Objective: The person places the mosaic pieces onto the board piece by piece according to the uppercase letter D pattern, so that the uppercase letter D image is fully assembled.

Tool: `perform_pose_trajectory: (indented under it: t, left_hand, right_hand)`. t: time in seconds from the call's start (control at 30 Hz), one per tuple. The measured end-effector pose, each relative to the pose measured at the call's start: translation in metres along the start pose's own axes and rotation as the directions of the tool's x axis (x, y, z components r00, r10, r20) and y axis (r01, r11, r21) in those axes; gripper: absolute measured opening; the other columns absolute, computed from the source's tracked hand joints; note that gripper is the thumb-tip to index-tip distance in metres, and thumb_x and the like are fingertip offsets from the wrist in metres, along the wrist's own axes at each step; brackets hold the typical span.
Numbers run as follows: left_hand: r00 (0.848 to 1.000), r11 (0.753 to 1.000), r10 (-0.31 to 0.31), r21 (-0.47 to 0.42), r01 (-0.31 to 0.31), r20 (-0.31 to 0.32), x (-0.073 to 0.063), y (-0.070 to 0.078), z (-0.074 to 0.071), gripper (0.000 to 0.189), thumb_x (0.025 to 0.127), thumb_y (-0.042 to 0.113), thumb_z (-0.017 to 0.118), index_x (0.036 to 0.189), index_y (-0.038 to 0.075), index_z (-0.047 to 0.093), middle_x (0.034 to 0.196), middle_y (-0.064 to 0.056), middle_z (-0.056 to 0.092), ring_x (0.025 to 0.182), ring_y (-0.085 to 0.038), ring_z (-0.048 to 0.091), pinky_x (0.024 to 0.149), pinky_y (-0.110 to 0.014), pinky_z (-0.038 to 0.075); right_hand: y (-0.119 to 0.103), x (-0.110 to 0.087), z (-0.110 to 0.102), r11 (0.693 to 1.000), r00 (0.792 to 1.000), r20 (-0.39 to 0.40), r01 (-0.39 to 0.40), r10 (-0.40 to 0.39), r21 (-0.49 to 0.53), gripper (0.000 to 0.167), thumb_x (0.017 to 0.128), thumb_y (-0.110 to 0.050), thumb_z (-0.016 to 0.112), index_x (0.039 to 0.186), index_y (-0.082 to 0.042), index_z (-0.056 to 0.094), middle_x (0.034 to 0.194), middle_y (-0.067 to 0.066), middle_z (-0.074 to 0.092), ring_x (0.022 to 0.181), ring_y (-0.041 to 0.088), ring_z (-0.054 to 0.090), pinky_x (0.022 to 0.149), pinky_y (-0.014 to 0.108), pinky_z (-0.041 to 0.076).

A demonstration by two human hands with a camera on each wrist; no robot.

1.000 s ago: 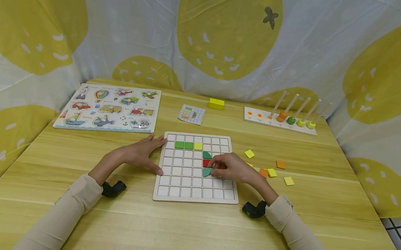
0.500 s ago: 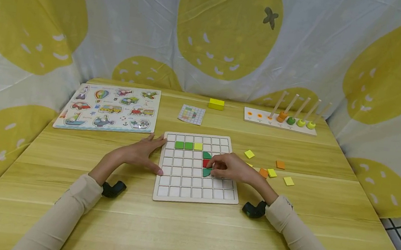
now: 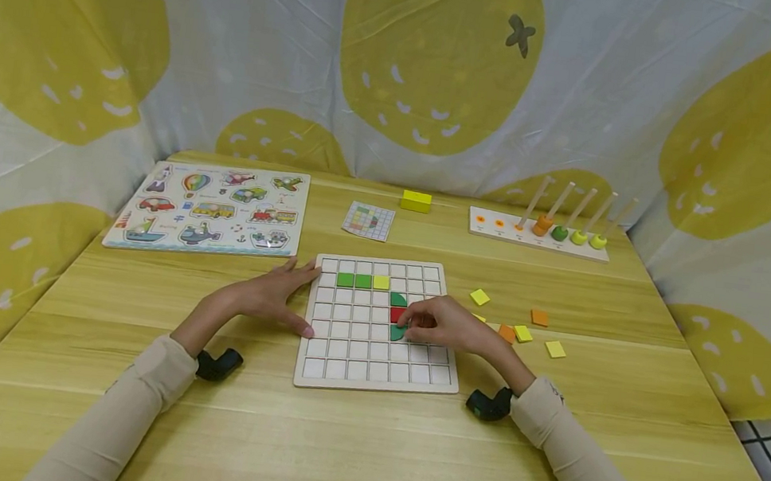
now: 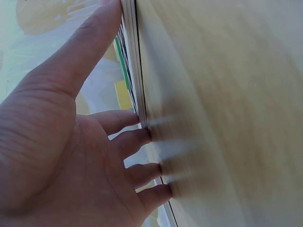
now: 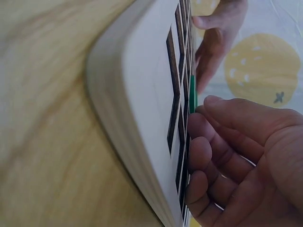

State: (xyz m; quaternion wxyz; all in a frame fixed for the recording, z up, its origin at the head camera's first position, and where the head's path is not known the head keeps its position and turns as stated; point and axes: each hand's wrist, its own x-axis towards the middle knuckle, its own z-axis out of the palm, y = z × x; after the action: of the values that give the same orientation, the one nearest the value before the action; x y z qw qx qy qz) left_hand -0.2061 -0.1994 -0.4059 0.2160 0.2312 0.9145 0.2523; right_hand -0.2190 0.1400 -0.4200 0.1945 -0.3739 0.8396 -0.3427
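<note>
Before patterned curtain (image 3: 273, 34), woodgrain table (image 3: 302, 447), left hand (image 3: 272, 292) unclenched, right hand (image 3: 444, 322) pinching green tile (image 3: 396, 333)

It's the grid board (image 3: 359, 334) mid-worktop (image 3: 331, 450), left fingers (image 3: 304, 272) up against its left edge, right fingers (image 3: 418, 309) over its right half at the near end of a column of three tiles (image 3: 395, 315), and a row of three tiles (image 3: 363, 280) lying farther back, left of that column! Out to the board's right, loose tiles (image 3: 523, 334) lie scattered, while behind we have the puzzle board (image 3: 240, 216) back left, the card (image 3: 369, 221) straight behind, the block (image 3: 416, 202) just beyond it to the right, and the peg stand (image 3: 529, 237) back right. Curtain (image 3: 285, 60) behind everything, down both sides too!
</note>
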Motion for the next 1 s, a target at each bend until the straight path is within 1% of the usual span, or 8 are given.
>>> perform_pose_trajectory:
  t: [0.23, 0.33, 0.43, 0.53, 0.73, 0.83, 0.93, 1.0]
  left_hand:
    - [1.0, 1.0, -0.002, 0.013, 0.002, -0.003, 0.001, -0.002, 0.001, 0.11, 0.074, 0.051, 0.078, 0.153, 0.003, 0.018, 0.16, -0.019, 0.005, 0.143, -0.047, -0.007, 0.11, -0.067, 0.008]
    - [1.0, 1.0, 0.0, 0.019, 0.0, -0.004, 0.002, -0.003, 0.001, 0.11, 0.074, 0.051, 0.078, 0.153, 0.003, 0.018, 0.16, -0.018, 0.004, 0.143, -0.047, -0.007, 0.11, -0.066, 0.009]
    - [1.0, 1.0, 0.0, 0.015, 0.0, -0.004, 0.002, -0.003, 0.001, 0.11, 0.074, 0.051, 0.078, 0.153, 0.003, 0.018, 0.16, -0.019, 0.004, 0.143, -0.047, -0.007, 0.11, -0.066, 0.008]
    - [1.0, 1.0, -0.005, 0.005, 0.005, -0.002, 0.002, -0.002, 0.001, 0.11, 0.074, 0.05, 0.078, 0.153, 0.003, 0.018, 0.16, -0.019, 0.004, 0.143, -0.047, -0.007, 0.11, -0.066, 0.008]
    - [1.0, 1.0, -0.012, 0.002, 0.012, 0.0, 0.0, -0.001, 0.0, 0.11, 0.074, 0.05, 0.078, 0.153, 0.004, 0.018, 0.159, -0.02, 0.005, 0.143, -0.047, -0.007, 0.11, -0.066, 0.008]
    - [1.0, 1.0, -0.011, 0.001, 0.011, 0.0, 0.0, -0.001, 0.0, 0.11, 0.074, 0.05, 0.078, 0.153, 0.004, 0.018, 0.159, -0.019, 0.005, 0.143, -0.047, -0.007, 0.11, -0.066, 0.008]
    - [1.0, 1.0, -0.006, 0.005, 0.006, 0.0, 0.0, -0.002, 0.0, 0.11, 0.074, 0.051, 0.078, 0.153, 0.004, 0.017, 0.159, -0.019, 0.004, 0.143, -0.047, -0.008, 0.109, -0.067, 0.008]
    - [1.0, 1.0, -0.005, 0.007, 0.005, -0.001, 0.001, -0.003, 0.001, 0.11, 0.074, 0.051, 0.078, 0.153, 0.004, 0.017, 0.16, -0.019, 0.004, 0.143, -0.047, -0.008, 0.109, -0.067, 0.009]
  right_hand:
    - [-0.002, -0.001, -0.001, 0.999, 1.0, 0.015, 0.009, -0.009, 0.038, 0.01, 0.091, -0.013, 0.066, 0.099, -0.009, 0.071, 0.079, -0.002, 0.062, 0.069, 0.009, 0.05, 0.063, 0.02, 0.042]
    - [-0.002, -0.003, -0.003, 0.999, 0.999, 0.012, 0.047, -0.047, 0.018, 0.012, 0.092, -0.014, 0.065, 0.101, -0.008, 0.071, 0.08, -0.003, 0.062, 0.069, 0.008, 0.05, 0.062, 0.021, 0.043]
    - [-0.001, -0.005, -0.006, 0.998, 0.998, -0.004, 0.055, -0.055, -0.006, 0.014, 0.092, -0.015, 0.065, 0.104, -0.009, 0.07, 0.081, -0.004, 0.062, 0.069, 0.009, 0.052, 0.063, 0.022, 0.045]
    - [0.0, -0.008, -0.011, 1.0, 0.999, -0.023, 0.024, -0.024, -0.011, 0.016, 0.092, -0.016, 0.065, 0.107, -0.011, 0.069, 0.082, -0.005, 0.062, 0.069, 0.01, 0.052, 0.062, 0.023, 0.044]
    - [0.006, -0.018, -0.026, 0.999, 0.996, -0.069, -0.048, 0.05, 0.023, 0.02, 0.092, -0.016, 0.065, 0.111, -0.012, 0.068, 0.082, -0.002, 0.062, 0.07, 0.015, 0.051, 0.062, 0.025, 0.042]
    - [0.011, -0.027, -0.035, 0.996, 0.99, -0.111, -0.081, 0.083, 0.028, 0.021, 0.092, -0.017, 0.065, 0.113, -0.011, 0.068, 0.084, 0.0, 0.063, 0.07, 0.016, 0.051, 0.06, 0.025, 0.042]
    - [0.015, -0.039, -0.046, 0.996, 0.983, -0.157, -0.087, 0.09, 0.028, 0.024, 0.093, -0.016, 0.063, 0.115, -0.007, 0.067, 0.087, 0.004, 0.065, 0.071, 0.02, 0.054, 0.06, 0.026, 0.045]
    - [0.019, -0.048, -0.053, 0.995, 0.977, -0.187, -0.095, 0.1, 0.034, 0.026, 0.095, -0.018, 0.062, 0.116, -0.006, 0.066, 0.09, 0.007, 0.065, 0.073, 0.023, 0.056, 0.062, 0.027, 0.047]
